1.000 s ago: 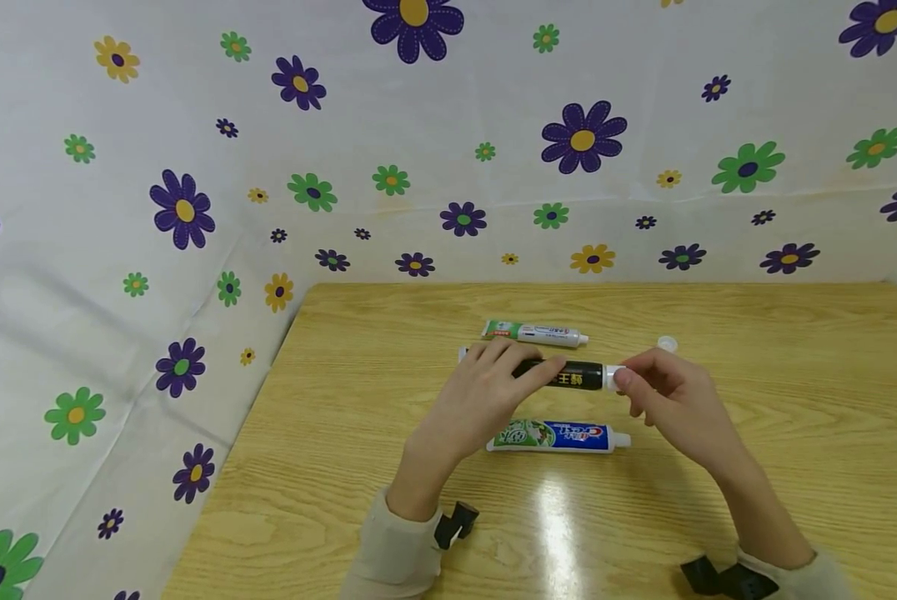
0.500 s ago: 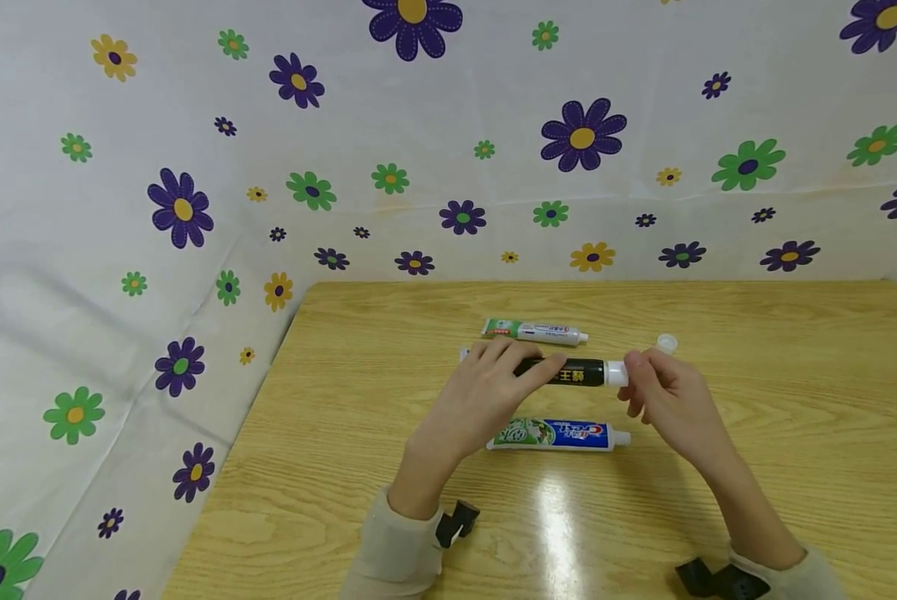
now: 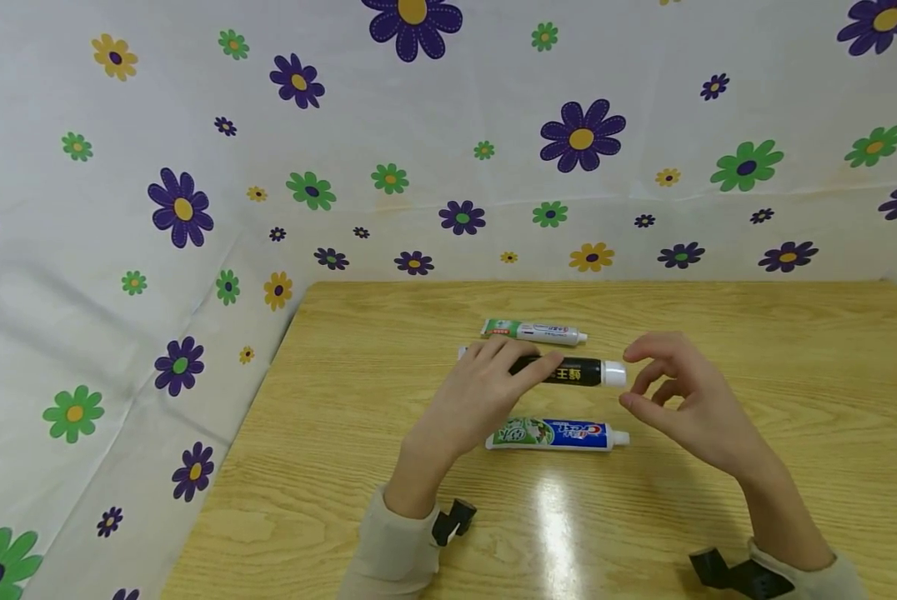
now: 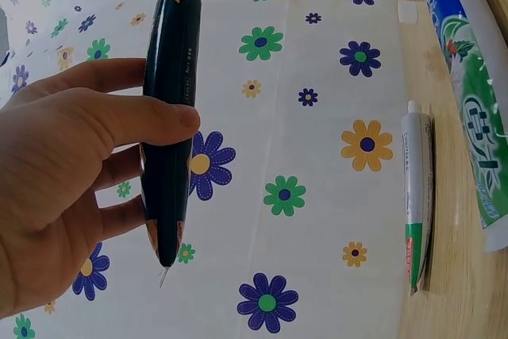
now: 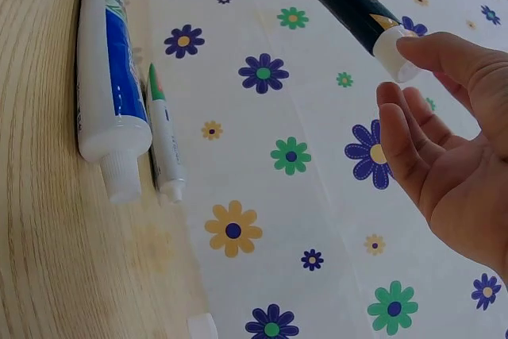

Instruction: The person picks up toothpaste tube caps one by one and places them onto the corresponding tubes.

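Observation:
My left hand (image 3: 474, 400) grips a black toothpaste tube (image 3: 579, 372) with gold lettering, held above the table. In the left wrist view the thumb lies across the front of the tube (image 4: 171, 61), the other fingers behind it. A white cap (image 3: 613, 373) sits on the tube's right end. Just right of that cap is my right hand (image 3: 692, 408), its thumb and fingers spread apart with nothing between them. The right wrist view has the thumb overlapping the cap (image 5: 393, 57); contact is unclear there.
A blue and green toothpaste tube (image 3: 561, 434) lies nearer on the wooden table (image 3: 328, 375). A smaller white and green tube (image 3: 546, 333) lies farther back. A loose white cap (image 5: 203, 328) is on the table. A flower-printed cloth (image 3: 418, 125) hangs behind.
My right hand was pinching the black tube's white cap; its fingers have spread and it has drawn off to the right. My left hand keeps its grip, almost still.

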`<state>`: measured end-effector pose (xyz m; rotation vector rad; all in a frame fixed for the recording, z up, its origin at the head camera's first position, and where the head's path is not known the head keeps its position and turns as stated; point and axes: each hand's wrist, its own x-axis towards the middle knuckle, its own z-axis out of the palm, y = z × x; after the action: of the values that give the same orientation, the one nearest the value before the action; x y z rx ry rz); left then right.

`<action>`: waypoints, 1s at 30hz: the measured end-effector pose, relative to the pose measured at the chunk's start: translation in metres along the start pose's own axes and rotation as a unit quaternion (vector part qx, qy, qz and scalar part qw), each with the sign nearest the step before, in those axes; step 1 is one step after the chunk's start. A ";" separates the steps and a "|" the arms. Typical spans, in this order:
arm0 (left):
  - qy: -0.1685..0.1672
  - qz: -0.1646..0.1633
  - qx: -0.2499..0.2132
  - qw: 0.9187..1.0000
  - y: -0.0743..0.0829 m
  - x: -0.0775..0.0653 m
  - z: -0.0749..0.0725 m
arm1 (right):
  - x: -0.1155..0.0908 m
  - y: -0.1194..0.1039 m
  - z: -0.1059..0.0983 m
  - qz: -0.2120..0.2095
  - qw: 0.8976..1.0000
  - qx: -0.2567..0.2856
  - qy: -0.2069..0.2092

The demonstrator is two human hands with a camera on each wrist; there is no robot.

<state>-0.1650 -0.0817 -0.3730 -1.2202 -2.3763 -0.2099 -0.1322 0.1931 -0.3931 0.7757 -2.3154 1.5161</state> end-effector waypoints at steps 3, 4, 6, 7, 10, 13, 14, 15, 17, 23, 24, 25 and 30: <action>-0.006 0.001 -0.007 1.000 0.000 -0.001 -0.001 | 0.000 0.001 0.001 -0.022 1.000 0.008 -0.004; -0.009 0.001 -0.010 1.000 0.000 -0.001 -0.001 | 0.000 0.001 0.001 -0.024 1.000 0.010 -0.004; -0.015 0.001 -0.015 1.000 0.000 -0.001 -0.002 | 0.000 0.002 0.002 -0.028 1.000 0.013 -0.004; -0.017 0.000 -0.017 1.000 0.000 -0.001 -0.002 | -0.001 0.002 0.003 -0.027 1.000 0.014 -0.003; -0.021 0.000 -0.018 1.000 0.000 -0.001 -0.002 | -0.001 0.002 0.003 -0.024 1.000 0.011 -0.001; -0.021 0.001 -0.017 1.000 0.000 -0.001 -0.002 | -0.001 0.001 0.004 -0.024 1.000 0.006 -0.002; -0.020 0.001 -0.018 1.000 0.000 -0.001 -0.002 | -0.001 0.001 0.004 -0.024 1.000 0.005 -0.001; -0.019 0.002 -0.018 1.000 0.000 -0.001 -0.002 | -0.001 0.001 0.005 -0.023 1.000 0.003 -0.001; -0.017 0.003 -0.021 1.000 0.000 -0.001 -0.002 | -0.002 0.001 0.005 -0.019 1.000 0.002 0.000; -0.009 0.010 -0.023 1.000 0.000 -0.001 -0.001 | -0.004 0.002 0.007 -0.008 1.000 0.002 0.003; -0.008 0.010 -0.022 1.000 -0.001 -0.001 0.000 | -0.004 0.002 0.007 -0.005 1.000 0.000 0.002; -0.007 0.009 -0.022 1.000 -0.001 -0.002 0.000 | -0.003 0.002 0.007 -0.002 1.000 -0.001 0.002; -0.007 0.006 -0.017 1.000 -0.002 -0.003 0.000 | -0.002 0.000 0.007 0.016 1.000 -0.007 -0.003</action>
<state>-0.1651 -0.0846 -0.3744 -1.2552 -2.3849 -0.2399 -0.1301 0.1869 -0.3966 0.7441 -2.3514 1.5109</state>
